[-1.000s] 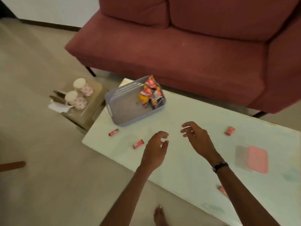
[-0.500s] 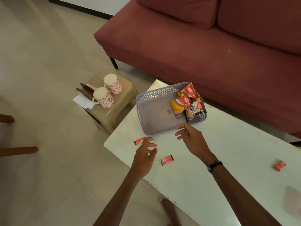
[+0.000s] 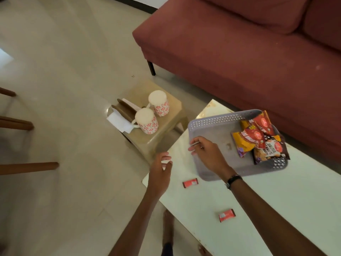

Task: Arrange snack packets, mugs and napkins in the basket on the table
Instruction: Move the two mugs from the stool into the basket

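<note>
1. grey plastic basket (image 3: pixel 212 126) sits at the table's (image 3: pixel 276 209) near-left corner, with snack packets (image 3: pixel 258 139) heaped at its right end.
2. my right hand (image 3: pixel 208 154) hangs over the basket's left side, fingers loosely bent, holding nothing i can make out.
3. my left hand (image 3: pixel 158 174) hovers off the table's corner, fingers relaxed and empty.
4. two small red packets (image 3: pixel 190 183) lie loose on the table.
5. two floral mugs (image 3: pixel 146 121) stand on the low stool (image 3: pixel 166 126) beside white napkins (image 3: pixel 120 121).

2 mugs (image 3: pixel 158 105) (image 3: pixel 146 123), 1 basket (image 3: pixel 212 124), about 4 snack packets (image 3: pixel 258 139) inside it, 2 small red wrappers (image 3: pixel 190 183) (image 3: pixel 227 215) on desk (image 3: pixel 276 209), 1 stool (image 3: pixel 171 119), napkins (image 3: pixel 120 121) count unclear.
</note>
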### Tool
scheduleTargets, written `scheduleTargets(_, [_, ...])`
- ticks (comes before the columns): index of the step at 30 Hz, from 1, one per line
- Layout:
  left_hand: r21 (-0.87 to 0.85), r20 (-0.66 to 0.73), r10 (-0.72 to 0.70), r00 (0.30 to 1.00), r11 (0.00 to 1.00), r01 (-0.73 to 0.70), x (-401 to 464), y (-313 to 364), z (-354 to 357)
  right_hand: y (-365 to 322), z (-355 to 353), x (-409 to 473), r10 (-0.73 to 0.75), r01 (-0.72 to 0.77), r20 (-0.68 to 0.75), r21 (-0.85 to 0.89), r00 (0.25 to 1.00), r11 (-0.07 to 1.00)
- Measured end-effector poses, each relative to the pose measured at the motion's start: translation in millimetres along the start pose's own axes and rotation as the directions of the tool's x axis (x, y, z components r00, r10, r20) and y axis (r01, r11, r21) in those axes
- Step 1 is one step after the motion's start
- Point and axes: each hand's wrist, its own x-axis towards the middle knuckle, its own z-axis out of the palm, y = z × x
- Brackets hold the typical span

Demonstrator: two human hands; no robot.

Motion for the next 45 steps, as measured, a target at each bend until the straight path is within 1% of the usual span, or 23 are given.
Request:
scheduleTargets(2, [-0.008,-0.082,0.003,0.997,1.000,-0.004,32,-7,-19,-12,24,22,0.001,-0.001,0.011,0.001,1.000,1.000])
scheduleTargets(4, [0.040,-0.157,0.030,0.987,0.999,-0.024,62,-15,-38,-21,48,45,-0.004,0.004,0.010,-0.001,1.000,1.000])
scheduleTargets(6, [0.118,-0.209,0.072,0.975,0.992,-0.048,91,-23,-58,-31,72,66,-0.015,0.015,-0.018,0.003,1.000,1.000])
scheduleTargets(8, [0.174,-0.232,0.105,0.967,0.983,-0.065,118,-30,-75,-41,94,85,-0.026,0.027,-0.076,0.016,0.997,0.999])
scheduleTargets(11, [0.235,-0.198,0.132,0.971,0.968,-0.084,153,-38,-92,-52,124,105,0.014,-0.003,-0.147,0.070,0.989,0.998])
scheduleTargets(15, [0.277,-0.087,0.130,0.988,0.955,-0.102,185,-44,-96,-54,157,122,0.032,-0.014,-0.193,0.095,0.981,0.995])
scheduleTargets(17, [0.308,-0.041,0.162,0.986,0.941,-0.142,194,-47,-95,-52,165,130,0.025,-0.003,-0.204,0.108,0.979,0.994])
scheduleTargets(22, [0.467,-0.030,0.221,0.975,0.865,-0.182,208,-49,-93,-45,170,139,0.012,0.010,-0.198,0.109,0.980,0.994])
scheduleTargets(24, [0.503,0.008,0.233,0.972,0.840,-0.205,209,-52,-94,-45,171,140,0.005,0.016,-0.199,0.104,0.980,0.994])
scheduleTargets(25, [0.505,0.039,0.235,0.971,0.834,-0.222,209,-55,-94,-44,172,141,0.007,0.016,-0.207,0.107,0.978,0.994])
scheduleTargets(27, [0.449,0.075,0.198,0.977,0.869,-0.210,207,-59,-97,-44,173,139,0.066,-0.024,-0.256,0.164,0.964,0.986])
scheduleTargets(29, [0.400,0.086,0.172,0.981,0.896,-0.192,204,-58,-97,-43,178,132,0.208,-0.120,-0.325,0.271,0.923,0.955])
scheduleTargets(30, [0.389,0.086,0.180,0.980,0.899,-0.199,201,-57,-97,-42,183,126,0.279,-0.168,-0.328,0.328,0.902,0.930])
scheduleTargets(31, [0.370,0.084,0.195,0.977,0.905,-0.212,199,-56,-95,-43,190,120,0.335,-0.211,-0.292,0.385,0.896,0.898])
scheduleTargets(33, [0.326,0.082,0.234,0.969,0.912,-0.248,195,-57,-92,-48,206,109,0.373,-0.254,-0.195,0.452,0.907,0.855])
scheduleTargets(34, [0.309,0.084,0.251,0.964,0.914,-0.265,194,-59,-91,-51,214,106,0.375,-0.250,-0.186,0.479,0.908,0.842])
scheduleTargets(36, [0.278,0.101,0.273,0.957,0.916,-0.291,195,-65,-91,-56,225,106,0.388,-0.227,-0.217,0.527,0.895,0.819])
scheduleTargets(38, [0.260,0.148,0.295,0.944,0.909,-0.325,197,-68,-95,-60,231,109,0.407,-0.223,-0.238,0.551,0.882,0.804])
scheduleTargets(40, [0.246,0.202,0.288,0.936,0.910,-0.333,197,-68,-101,-62,235,112,0.449,-0.235,-0.249,0.588,0.858,0.774])
scheduleTargets(41, [0.248,0.206,0.278,0.938,0.913,-0.324,198,-66,-103,-62,236,113,0.468,-0.234,-0.258,0.609,0.845,0.758])
scheduleTargets(42, [0.257,0.170,0.269,0.948,0.917,-0.306,198,-62,-105,-61,237,115,0.482,-0.234,-0.264,0.624,0.835,0.746])
scheduleTargets(44, [0.276,0.006,0.276,0.961,0.923,-0.267,202,-49,-107,-59,239,116,0.492,-0.234,-0.259,0.640,0.831,0.732])
scheduleTargets(45, [0.272,-0.062,0.293,0.954,0.925,-0.266,207,-39,-107,-58,239,116,0.488,-0.227,-0.259,0.646,0.833,0.729])
